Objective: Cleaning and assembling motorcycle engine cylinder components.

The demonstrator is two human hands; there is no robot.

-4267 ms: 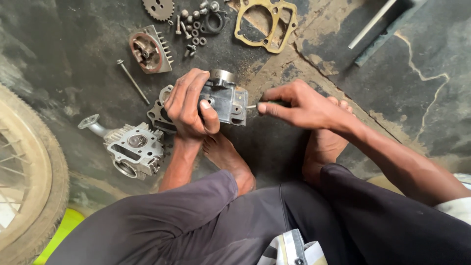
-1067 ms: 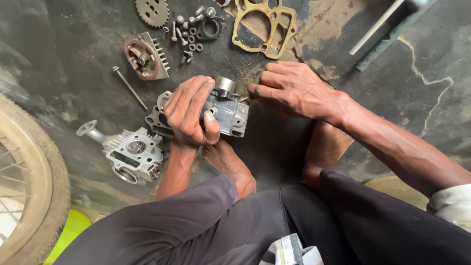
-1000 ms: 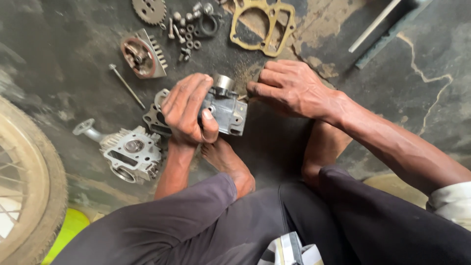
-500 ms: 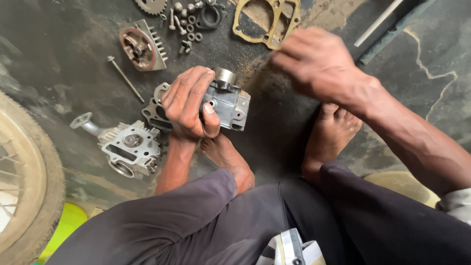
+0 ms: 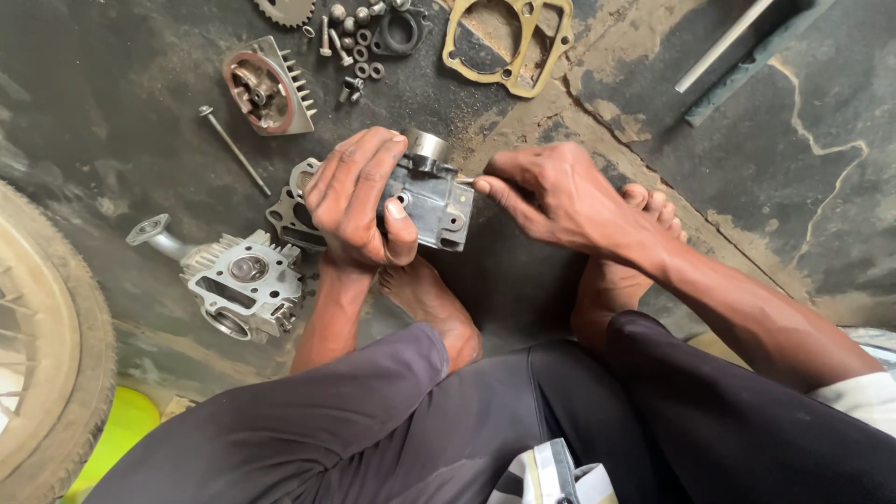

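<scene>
Head view: left hand (image 5: 359,201) wrapped over the top of a grey metal engine block (image 5: 431,196), fingers curled down its far side and thumb pressed on the near face, so the block is pinned against the dark floor (image 5: 112,112); block sits just ahead of the person's bare feet, centre of frame; right hand (image 5: 560,196) at the block's right edge, thumb and forefinger pinched narrowly on something small and thin at that edge, too small to identify; judgement: the step is fine work at the block's right-hand face, and it goes best with the left grip kept firm so the block cannot rock, the pinch kept in line with the face and not twisted; risk: the small piece slipping into the grit on the floor; left of the block, a finned cylinder head (image 5: 245,283) lies apart from it; beyond the block, a brown gasket (image 5: 509,42), a finned round cover (image 5: 266,86), loose bolts and washers (image 5: 353,47), and a long bolt (image 5: 233,147) to the block's upper left; tyre (image 5: 56,355) well to the left.
</scene>
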